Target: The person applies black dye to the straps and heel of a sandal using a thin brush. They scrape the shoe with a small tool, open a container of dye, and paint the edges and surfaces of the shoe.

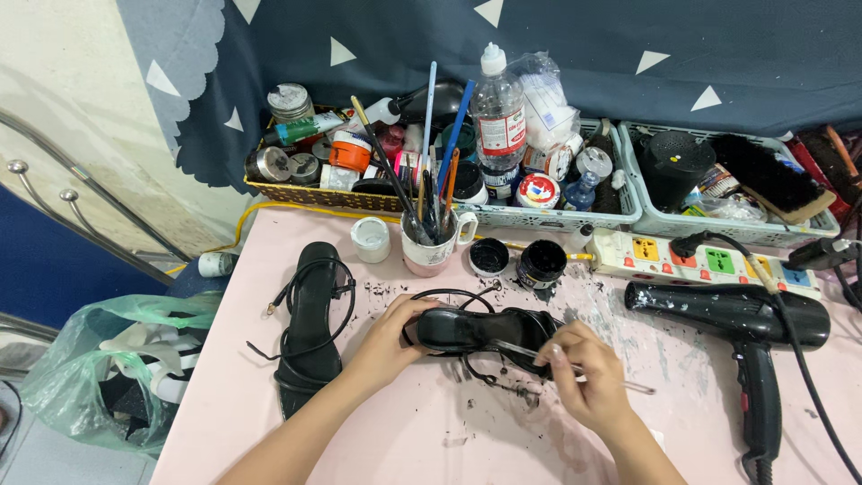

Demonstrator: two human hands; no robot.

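Note:
My left hand (388, 341) grips the heel end of a glossy black strappy sandal (480, 330) lying on the pink table (431, 431). My right hand (588, 377) holds a thin paintbrush (521, 349) whose tip rests against the sandal's front part. The sandal's thin straps loop out above and below it. A second black sandal (310, 328) lies flat to the left of my left hand, its straps spread loose.
A mug of brushes (431, 241), a white jar (370, 239) and two open pots of black paint (541, 262) stand behind the sandal. A black hair dryer (745, 319) lies at right by a power strip (709, 260). Baskets of bottles and brushes (548, 211) line the back.

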